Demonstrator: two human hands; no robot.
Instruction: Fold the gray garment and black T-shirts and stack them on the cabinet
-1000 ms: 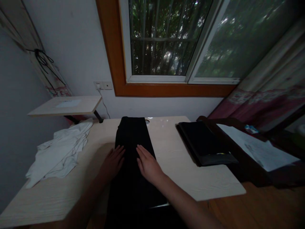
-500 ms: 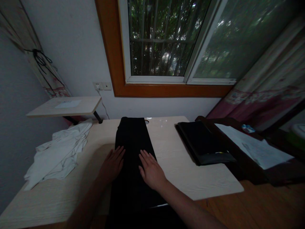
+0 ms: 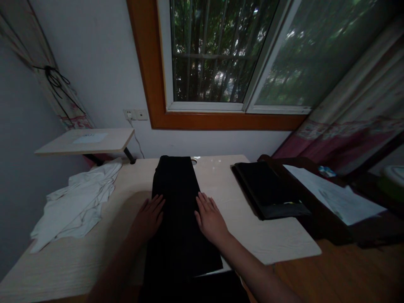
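Observation:
A long black piece of folded clothing (image 3: pixel 178 219), perhaps trousers, lies lengthwise on the pale wooden table (image 3: pixel 243 235). My left hand (image 3: pixel 150 216) rests flat on its left edge, fingers stretched out and pointing away from me. On the opposite edge lies my right hand (image 3: pixel 210 216), palm down with fingers extended, partly over the cloth and partly over the tabletop. The near end of the cloth is hard to tell from the dark area below the table's front edge.
A crumpled white garment (image 3: pixel 78 202) lies on the left beside a small raised shelf (image 3: pixel 85 145). Folded black items (image 3: pixel 268 187) are stacked on the right. Beyond them, white paper (image 3: pixel 334 195) lies on dark furniture. A window (image 3: pixel 214 63) is above the table.
My right hand has slid rightward from the top of the black cloth to its right edge. My left hand has stayed nearly in place.

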